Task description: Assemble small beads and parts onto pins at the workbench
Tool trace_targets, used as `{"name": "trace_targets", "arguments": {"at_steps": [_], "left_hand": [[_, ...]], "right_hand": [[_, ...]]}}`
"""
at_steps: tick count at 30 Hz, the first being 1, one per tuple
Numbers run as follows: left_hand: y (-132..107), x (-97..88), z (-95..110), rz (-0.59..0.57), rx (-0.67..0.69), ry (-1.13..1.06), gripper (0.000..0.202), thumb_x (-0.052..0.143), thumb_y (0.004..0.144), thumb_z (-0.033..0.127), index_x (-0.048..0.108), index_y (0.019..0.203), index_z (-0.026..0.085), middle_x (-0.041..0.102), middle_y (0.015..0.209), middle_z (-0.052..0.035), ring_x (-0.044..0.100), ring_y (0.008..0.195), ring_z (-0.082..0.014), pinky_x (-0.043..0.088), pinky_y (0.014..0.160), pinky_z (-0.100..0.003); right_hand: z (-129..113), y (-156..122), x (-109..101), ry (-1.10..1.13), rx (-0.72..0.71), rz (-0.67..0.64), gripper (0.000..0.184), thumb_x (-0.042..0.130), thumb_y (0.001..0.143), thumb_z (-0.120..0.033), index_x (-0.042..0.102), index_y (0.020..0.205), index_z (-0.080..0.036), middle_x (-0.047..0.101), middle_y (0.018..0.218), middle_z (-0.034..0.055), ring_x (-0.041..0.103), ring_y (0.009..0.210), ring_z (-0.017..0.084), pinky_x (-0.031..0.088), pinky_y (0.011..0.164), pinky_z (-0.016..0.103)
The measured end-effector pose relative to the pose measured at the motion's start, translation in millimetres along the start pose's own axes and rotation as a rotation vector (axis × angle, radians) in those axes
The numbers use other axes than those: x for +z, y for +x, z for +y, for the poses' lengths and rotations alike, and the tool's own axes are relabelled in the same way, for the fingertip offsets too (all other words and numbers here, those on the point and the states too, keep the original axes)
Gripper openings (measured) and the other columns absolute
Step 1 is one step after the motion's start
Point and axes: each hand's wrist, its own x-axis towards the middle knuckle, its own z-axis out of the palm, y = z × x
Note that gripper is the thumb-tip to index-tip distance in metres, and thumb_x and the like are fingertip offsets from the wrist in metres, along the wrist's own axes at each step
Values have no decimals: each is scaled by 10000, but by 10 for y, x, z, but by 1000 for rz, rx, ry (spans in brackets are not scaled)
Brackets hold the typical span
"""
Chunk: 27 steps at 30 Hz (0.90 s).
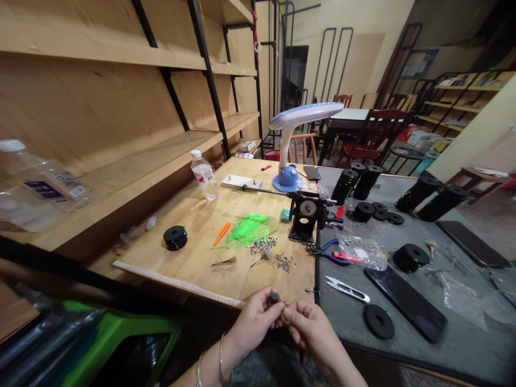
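Gripping a small dark piece [274, 296] in the curled left hand [258, 317] at the tabletop's [191, 259] near edge, presumably to steady it, and pinching thumb-to-finger with the right hand [306, 322] just beside, can't tell on what, with beads [264, 244] heaped ahead, likely for easy reach.

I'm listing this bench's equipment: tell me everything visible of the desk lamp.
The desk lamp stands upright near the far edge of the wooden table, behind the black machine. Its rounded blue base carries a thick white neck. The broad, flattish head is blue above and pale below, its right end higher. It looks like plastic. I cannot tell whether it is lit or what touches its base besides the table.
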Motion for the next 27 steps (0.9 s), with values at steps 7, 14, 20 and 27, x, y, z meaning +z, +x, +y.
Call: {"name": "trace_targets", "arguments": {"at_steps": [7, 14, 20, 27], "left_hand": [[-13, 3, -5, 9, 47, 34, 246, 654, 748, 357, 506, 757, 162, 496, 639, 48, 460, 549, -86, 380, 521, -208], [-6, -15, -9, 13, 79, 54, 223, 634, 775, 349, 517, 770, 160, 496, 649, 41, 452, 563, -87, 378, 533, -206], [3, -18, -28, 43, 67, 54, 226, 645, 759, 347, 516, 766, 162, 484, 651, 46, 445, 555, -85, 384, 528, -206], [-13, -4, -6, 42, 85, 78, 217, 637, 765, 339, 514, 750, 162, 485, 649, 44, 445, 552, -88, 386, 527, -208]], "right_hand": [[3, 9, 8, 48, 2, 6, 458, 709, 643, -587, 559, 615, -155, 428, 336, -101, 210, 292, 19, 95, 344, 189], [-2, 1, 7, 72, -3, 19, 457, 710, 646, -583, 525, 596, -168, 430, 332, -101, 201, 290, 14, 78, 350, 191], [6, -2, -11, 51, 4, -7, 481, 721, 616, -610, 542, 594, -164, 427, 323, -95, 214, 289, 18, 88, 344, 193], [27, 4, -12, 64, -6, -10, 477, 720, 627, -606, 529, 587, -171, 421, 327, -95, 208, 296, 19, 82, 353, 199]]}}
